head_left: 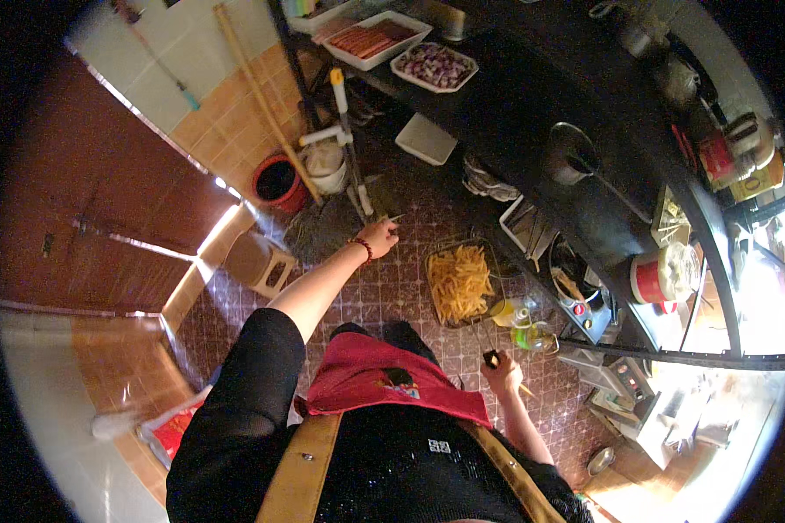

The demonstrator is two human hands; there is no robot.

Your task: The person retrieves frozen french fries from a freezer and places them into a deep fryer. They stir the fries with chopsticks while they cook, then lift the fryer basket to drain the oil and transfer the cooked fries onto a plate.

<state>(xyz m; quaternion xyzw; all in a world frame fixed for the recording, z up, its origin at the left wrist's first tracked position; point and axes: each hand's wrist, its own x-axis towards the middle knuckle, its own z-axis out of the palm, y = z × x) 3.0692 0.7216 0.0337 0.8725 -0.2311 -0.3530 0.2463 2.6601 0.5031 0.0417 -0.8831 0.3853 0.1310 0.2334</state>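
A wire basket of French fries (461, 284) is in front of me, right of centre. Its thin handle runs down to my right hand (504, 376), whose fingers are closed around the dark handle end. A thin pale piece sticks out below that hand; what it is cannot be told. My left hand (379, 240), with a beaded bracelet at the wrist, is stretched forward, left of the basket. Its fingers are bent, and a small pale sliver shows at the fingertips; whether it is held is unclear. Bottles with yellow liquid (530, 336) stand just right of the basket.
The dark counter (517, 85) bears a tray of sausages (376, 40), a tray of chopped onion (435, 67), an empty white tray (426, 138) and a strainer (570, 153). A red bucket (279, 183), poles and a plastic stool (258, 261) stand at the left.
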